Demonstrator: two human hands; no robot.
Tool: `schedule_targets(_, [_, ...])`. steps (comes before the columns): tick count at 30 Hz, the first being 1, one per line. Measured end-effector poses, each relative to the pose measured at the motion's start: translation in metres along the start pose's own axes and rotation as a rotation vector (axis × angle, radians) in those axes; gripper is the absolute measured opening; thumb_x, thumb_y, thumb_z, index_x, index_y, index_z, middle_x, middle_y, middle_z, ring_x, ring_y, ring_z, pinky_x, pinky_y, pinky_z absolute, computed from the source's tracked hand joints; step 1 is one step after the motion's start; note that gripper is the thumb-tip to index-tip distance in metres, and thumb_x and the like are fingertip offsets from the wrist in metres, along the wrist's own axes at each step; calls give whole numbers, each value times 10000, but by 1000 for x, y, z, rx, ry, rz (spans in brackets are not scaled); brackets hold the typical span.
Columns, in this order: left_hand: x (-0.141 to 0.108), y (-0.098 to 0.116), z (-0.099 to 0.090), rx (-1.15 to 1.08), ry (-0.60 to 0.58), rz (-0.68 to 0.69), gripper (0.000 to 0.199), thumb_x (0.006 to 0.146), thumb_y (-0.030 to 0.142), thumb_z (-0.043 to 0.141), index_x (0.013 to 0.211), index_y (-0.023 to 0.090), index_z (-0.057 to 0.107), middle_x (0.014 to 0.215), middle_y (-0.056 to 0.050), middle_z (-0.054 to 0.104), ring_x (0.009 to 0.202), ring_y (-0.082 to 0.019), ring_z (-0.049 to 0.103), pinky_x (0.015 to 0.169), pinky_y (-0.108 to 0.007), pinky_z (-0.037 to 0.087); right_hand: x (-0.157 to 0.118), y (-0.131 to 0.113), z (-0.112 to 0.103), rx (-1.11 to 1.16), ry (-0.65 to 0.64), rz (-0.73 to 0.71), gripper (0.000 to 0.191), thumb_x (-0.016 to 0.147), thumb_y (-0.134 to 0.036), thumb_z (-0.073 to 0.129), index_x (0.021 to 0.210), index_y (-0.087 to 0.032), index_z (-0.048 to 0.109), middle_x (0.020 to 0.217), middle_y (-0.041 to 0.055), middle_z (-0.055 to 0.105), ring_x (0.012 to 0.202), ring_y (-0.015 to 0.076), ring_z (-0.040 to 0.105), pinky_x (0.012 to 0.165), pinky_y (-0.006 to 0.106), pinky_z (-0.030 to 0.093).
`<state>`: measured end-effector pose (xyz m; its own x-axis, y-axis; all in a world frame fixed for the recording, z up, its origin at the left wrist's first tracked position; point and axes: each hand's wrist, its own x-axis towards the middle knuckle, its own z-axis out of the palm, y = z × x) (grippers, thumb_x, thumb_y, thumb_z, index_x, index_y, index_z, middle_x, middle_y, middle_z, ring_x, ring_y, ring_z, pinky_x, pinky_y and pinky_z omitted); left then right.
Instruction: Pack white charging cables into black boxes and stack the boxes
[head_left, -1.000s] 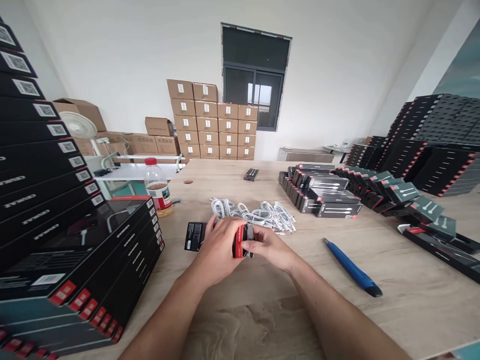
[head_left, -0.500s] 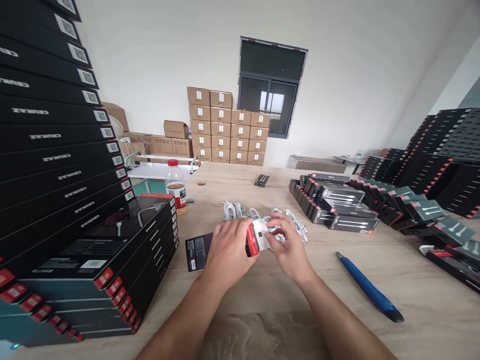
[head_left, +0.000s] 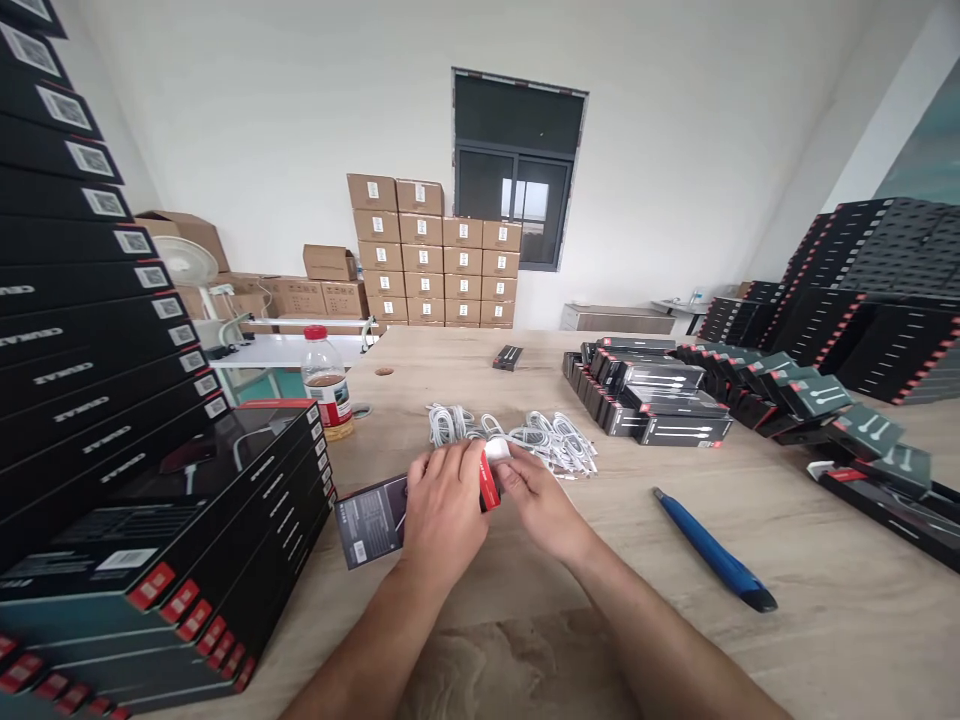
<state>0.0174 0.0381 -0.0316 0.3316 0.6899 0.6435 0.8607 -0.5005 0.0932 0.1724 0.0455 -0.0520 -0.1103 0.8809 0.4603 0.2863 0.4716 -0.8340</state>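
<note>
My left hand (head_left: 448, 500) is wrapped over a small black cardboard box with a red end (head_left: 489, 484), held above the near middle of the pale wood-grain table (head_left: 540, 630). My right hand (head_left: 536, 497) curls in at the box's right end, beside a small white piece (head_left: 496, 450); its fingers are partly hidden, so I can't tell whether they pinch it or only touch it.

The risk I see sits at that end — a push at a slant could crease the white piece or bend the thin card, and too tight a squeeze from my left hand could crush the sides. A dark printed panel (head_left: 373, 522) juts left from under that hand, its outer edge just beside the low stack of flat black boxes (head_left: 296, 475), so a swing left could snag or dent it.

Just beyond my fingers lie coiled white cables (head_left: 555, 440); reaching far could tangle them. The clear bottle with a red cap (head_left: 327, 390) stands at the far left, close to that stack, and could be knocked.

My best room is near and right: bare wood as far as the long blue tool with a black end (head_left: 712, 550).
</note>
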Motion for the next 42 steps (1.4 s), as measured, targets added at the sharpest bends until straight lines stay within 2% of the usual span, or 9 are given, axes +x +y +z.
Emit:
schedule_targets(3, [1, 3, 2, 0, -2, 5, 488, 788, 128, 610, 1254, 223, 504, 1239, -104, 671, 1152, -322, 588, 988, -474, 360, 2, -2, 1, 62, -26, 4, 468, 947, -586, 497, 688, -230, 656, 927, 57, 655, 970, 245, 588, 963, 407, 434])
schedule_targets(6, [5, 7, 2, -1, 13, -26, 438, 840, 199, 594, 1264, 232, 490, 1224, -102, 678, 1142, -324, 597, 952, -468, 378, 4, -3, -1, 210, 35, 63, 427, 851, -602, 643, 662, -219, 616, 1000, 44, 661, 1010, 232, 580, 961, 373, 431])
schedule_targets(10, [7, 8, -1, -7, -10, -52, 512, 821, 249, 623, 1310, 237, 471, 1230, -100, 681, 1129, -332, 607, 908, -459, 404, 12, 2, -17, 457, 296, 195, 443, 634, -540, 857, 625, -213, 558, 1027, 45, 682, 947, 226, 621, 873, 351, 483])
schedule_targets(15, [3, 0, -2, -6, -103, -73, 612, 769, 297, 687, 1343, 230, 485, 1237, -116, 683, 1135, -354, 610, 915, -484, 426, 23, 19, -47, 444, 497, 235, 451, 750, -657, 678, 701, -233, 534, 709, 20, 619, 690, 202, 596, 658, 342, 496])
schedule_targets(20, [-1, -8, -4, -4, -140, -70, 686, 781, 305, 700, 1421, 273, 456, 1253, -105, 672, 1143, -354, 607, 923, -491, 433, 22, 24, -56, 219, 610, 159, 424, 703, -550, 750, 948, -218, 656, 1112, 112, 656, 1089, 305, 579, 908, 461, 483])
schedule_targets(25, [-4, -13, -5, 28, -148, -71, 664, 762, 257, 708, 1396, 270, 511, 1210, -121, 678, 1114, -365, 613, 927, -509, 422, 12, 21, -52, -402, 299, -156, 213, 832, -316, 647, 1013, -265, 746, 1403, 119, 557, 1375, 345, 383, 1123, 584, 300])
schedule_targets(29, [-5, -14, -5, 11, -201, -56, 675, 731, 223, 722, 1377, 264, 529, 1215, -113, 677, 1124, -356, 613, 962, -516, 408, 8, 25, -49, -664, 86, -107, 184, 857, -214, 604, 942, -270, 758, 1492, 95, 500, 1432, 372, 302, 1080, 633, 319])
schedule_targets(34, [-5, -19, -9, -64, -363, -125, 667, 697, 241, 729, 1339, 248, 552, 1241, -116, 682, 1142, -351, 621, 985, -507, 421, 10, 16, -53, -490, 82, -187, 138, 911, -246, 569, 862, -244, 698, 1408, 104, 588, 1391, 312, 403, 1110, 555, 327])
schedule_targets(42, [-5, -25, -17, -163, -491, -168, 649, 660, 374, 772, 1271, 250, 593, 1203, -103, 718, 1104, -356, 658, 936, -460, 478, 12, 12, -49, -21, 216, 8, 256, 873, -485, 635, 848, -232, 667, 839, 41, 752, 811, 236, 674, 803, 369, 501])
